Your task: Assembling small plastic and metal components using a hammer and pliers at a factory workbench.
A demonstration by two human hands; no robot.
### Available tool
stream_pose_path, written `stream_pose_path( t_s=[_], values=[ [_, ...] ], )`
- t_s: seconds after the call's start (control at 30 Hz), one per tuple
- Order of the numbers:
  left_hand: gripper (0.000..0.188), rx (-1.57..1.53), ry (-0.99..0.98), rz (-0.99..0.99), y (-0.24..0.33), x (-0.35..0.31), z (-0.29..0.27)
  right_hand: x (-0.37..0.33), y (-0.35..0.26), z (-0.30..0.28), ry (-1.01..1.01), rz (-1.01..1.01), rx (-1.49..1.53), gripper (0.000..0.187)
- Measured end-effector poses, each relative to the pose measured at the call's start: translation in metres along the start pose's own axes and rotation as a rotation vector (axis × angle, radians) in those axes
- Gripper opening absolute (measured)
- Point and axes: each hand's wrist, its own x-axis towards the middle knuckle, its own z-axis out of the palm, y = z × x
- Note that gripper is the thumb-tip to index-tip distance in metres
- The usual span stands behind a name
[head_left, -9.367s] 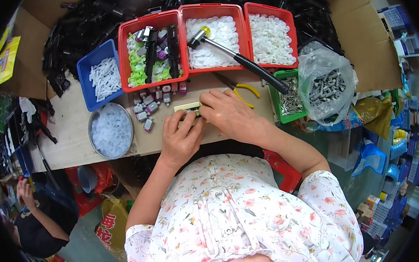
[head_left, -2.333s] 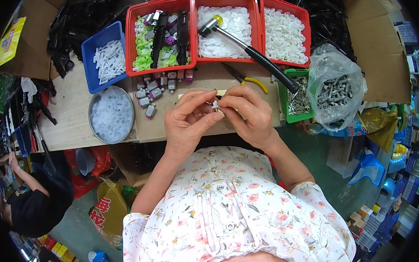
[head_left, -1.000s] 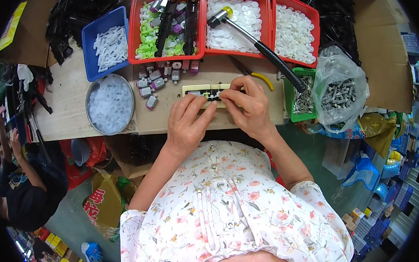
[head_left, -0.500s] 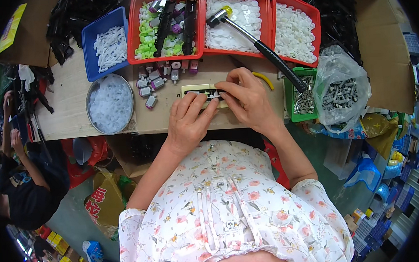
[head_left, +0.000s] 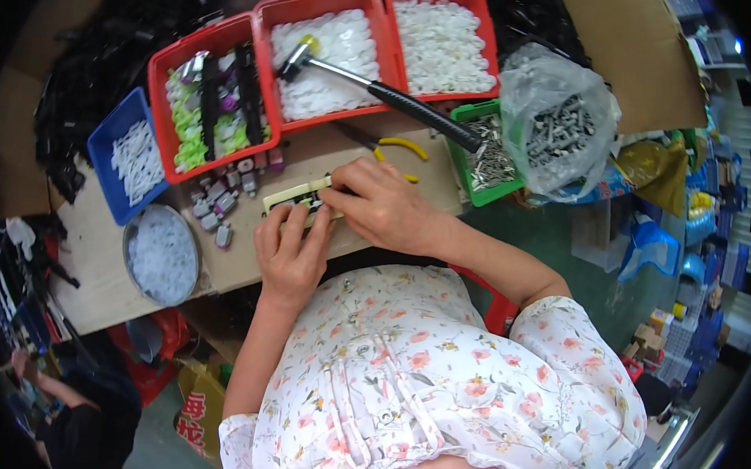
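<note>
A narrow cream-coloured holder [head_left: 295, 190] with a black part in it lies on the workbench near its front edge. My left hand [head_left: 289, 253] grips its near side, fingers bent and the thumb close to the right fingertips. From the right, my right hand [head_left: 384, 206] reaches over the holder's right end, with thumb and fingers pinched together. Whatever small piece lies between those fingertips is hidden. Small silver motors with purple ends [head_left: 217, 205] are scattered just left of the holder. Behind my right hand lie pliers with yellow handles [head_left: 403, 144].
Red bins [head_left: 276, 124] hold white discs, green pieces and black parts. A hammer [head_left: 419, 107] lies across them. At left are a blue bin [head_left: 107, 178] and a round metal bowl [head_left: 194, 276]; at right, a green tray of screws [head_left: 479, 195] and a plastic bag of metal parts [head_left: 515, 131].
The whole view has turned and shifted, so the bench appears tilted and further left. Both hands stay at the holder; the right hand now covers more of its right end.
</note>
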Motion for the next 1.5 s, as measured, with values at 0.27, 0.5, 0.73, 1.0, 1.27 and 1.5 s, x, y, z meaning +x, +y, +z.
stream_pose_path(
  t_s=[0.27, 0.5, 0.73, 1.0, 1.27, 1.5],
  values=[
    [0.032, 0.081, -0.02, 0.14, -0.012, 0.005, 0.001, -0.007, -0.002, 0.007, 0.057, -0.016, -0.044, 0.034],
    [0.034, 0.17, -0.069, 0.253, -0.014, 0.009, -0.003, -0.009, 0.003, 0.005, 0.076, -0.052, -0.068, 0.035],
    [0.031, 0.146, -0.092, 0.304, -0.019, 0.019, -0.008, -0.014, -0.005, -0.01, 0.112, -0.022, -0.044, 0.034],
    [0.03, -0.013, -0.114, 0.162, -0.013, 0.015, -0.012, -0.091, 0.035, -0.149, 0.406, 0.461, -0.385, 0.021],
    [0.021, 0.015, 0.035, -0.061, -0.045, 0.036, -0.058, -0.139, 0.106, -0.172, -0.081, 0.608, -0.616, 0.028],
    [0.013, 0.158, 0.057, -0.34, -0.152, 0.045, -0.099, -0.131, 0.111, -0.175, 0.106, 0.698, -0.424, 0.025]
  ],
)
